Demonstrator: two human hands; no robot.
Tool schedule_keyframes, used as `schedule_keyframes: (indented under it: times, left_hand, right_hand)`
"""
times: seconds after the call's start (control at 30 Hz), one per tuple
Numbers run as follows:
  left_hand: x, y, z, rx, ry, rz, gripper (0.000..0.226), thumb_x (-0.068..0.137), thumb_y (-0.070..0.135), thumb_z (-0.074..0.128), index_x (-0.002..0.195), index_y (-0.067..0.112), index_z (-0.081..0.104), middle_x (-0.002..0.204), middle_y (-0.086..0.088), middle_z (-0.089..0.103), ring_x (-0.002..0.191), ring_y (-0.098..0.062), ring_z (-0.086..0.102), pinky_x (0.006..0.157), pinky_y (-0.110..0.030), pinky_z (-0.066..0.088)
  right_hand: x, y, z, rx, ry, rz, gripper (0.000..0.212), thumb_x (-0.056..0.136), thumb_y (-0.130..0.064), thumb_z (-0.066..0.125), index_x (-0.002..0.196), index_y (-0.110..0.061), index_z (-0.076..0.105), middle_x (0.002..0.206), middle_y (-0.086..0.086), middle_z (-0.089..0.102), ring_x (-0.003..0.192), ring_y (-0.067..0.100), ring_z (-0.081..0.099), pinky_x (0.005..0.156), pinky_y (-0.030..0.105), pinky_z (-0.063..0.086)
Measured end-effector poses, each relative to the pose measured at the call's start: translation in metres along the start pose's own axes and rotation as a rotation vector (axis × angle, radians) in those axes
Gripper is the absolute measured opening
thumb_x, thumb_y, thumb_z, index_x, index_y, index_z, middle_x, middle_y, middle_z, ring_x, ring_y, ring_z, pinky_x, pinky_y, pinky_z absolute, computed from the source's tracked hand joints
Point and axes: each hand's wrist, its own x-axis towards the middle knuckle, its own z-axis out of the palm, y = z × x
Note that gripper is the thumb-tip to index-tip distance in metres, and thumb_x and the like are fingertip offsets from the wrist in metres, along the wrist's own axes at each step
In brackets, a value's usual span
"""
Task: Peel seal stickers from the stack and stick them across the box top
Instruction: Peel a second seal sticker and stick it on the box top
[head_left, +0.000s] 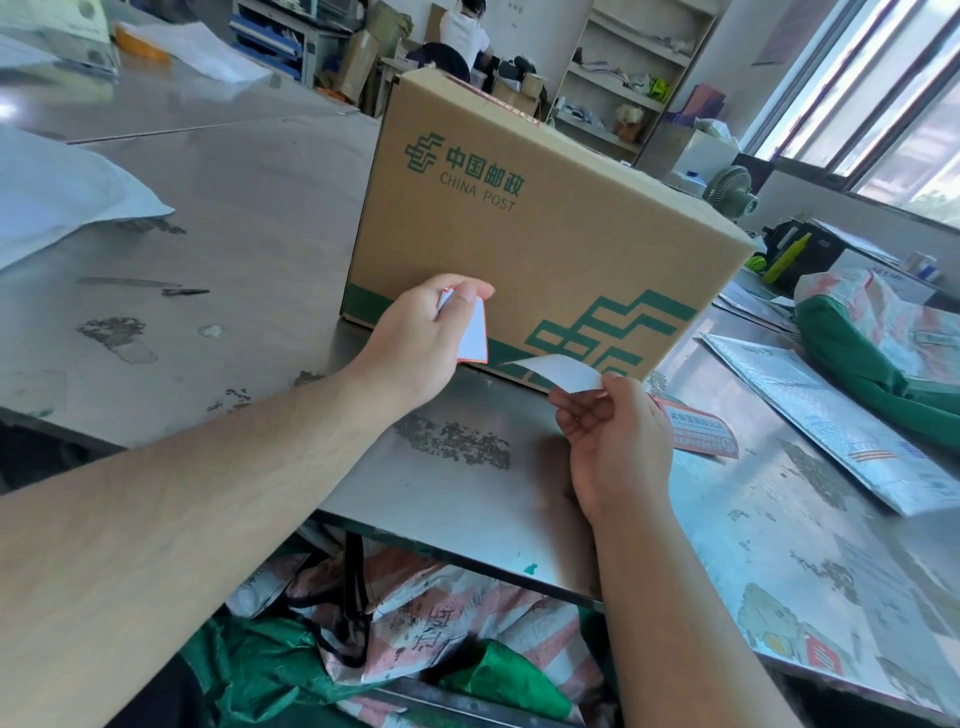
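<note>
Left hand (415, 332) pinching white red-edged seal sticker (475, 332), long axis upright, before brown cardboard box (545, 244). Right hand (613, 441) pinching white paper strip (563, 371). Box top straight above left hand, nearer to it.

Worktop: grey metal table (249, 208) made of joined sheets, scuffed and speckled with dark residue.
Windows: tall panes in dark frames (883, 104) at the upper right, with bright daylight coming through.
Back wall: white (540, 31).
Shelving: white open shelf unit (639, 67) against the back wall, cluttered with small items.
Fan: small desk fan (730, 189) below the windows.
Far end: a seated person in a white top (465, 31), with cardboard cartons (358, 62) nearby.
Under the table: green and red-white woven sacks (415, 649).
</note>
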Motion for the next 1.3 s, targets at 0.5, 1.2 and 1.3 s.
schedule_keyframes:
  times: [0.5, 1.2, 1.3]
  left_hand:
    - [-0.004, 0.003, 0.002, -0.099, -0.168, 0.073, 0.023, 0.104, 0.027, 0.043, 0.092, 0.021, 0.062, 0.061, 0.007, 0.056, 0.054, -0.012, 0.052, 0.056, -0.025, 0.047]
    - [-0.02, 0.011, 0.006, 0.262, -0.227, 0.323, 0.031, 0.071, 0.036, 0.085, 0.091, 0.027, 0.064, 0.049, 0.005, 0.035, 0.047, -0.011, 0.031, 0.048, -0.015, 0.028]
    - [-0.02, 0.009, 0.006, 0.288, -0.244, 0.322, 0.035, 0.069, 0.04, 0.085, 0.094, 0.028, 0.064, 0.048, 0.008, 0.033, 0.048, -0.012, 0.03, 0.049, -0.022, 0.024]
  right_hand:
    - [-0.005, -0.004, 0.003, -0.017, -0.033, -0.012, 0.039, 0.098, -0.002, 0.046, 0.062, -0.012, 0.058, 0.05, 0.004, 0.061, 0.065, 0.03, 0.061, 0.064, 0.032, 0.045]
    - [-0.004, -0.001, 0.001, -0.074, -0.074, -0.024, 0.052, 0.096, -0.002, 0.046, 0.051, -0.018, 0.066, 0.054, 0.003, 0.061, 0.057, 0.019, 0.06, 0.061, 0.029, 0.043]
    - [-0.003, -0.001, 0.0, -0.082, -0.059, -0.025, 0.035, 0.097, -0.002, 0.045, 0.066, -0.01, 0.06, 0.055, 0.005, 0.063, 0.062, 0.024, 0.062, 0.061, 0.029, 0.044]
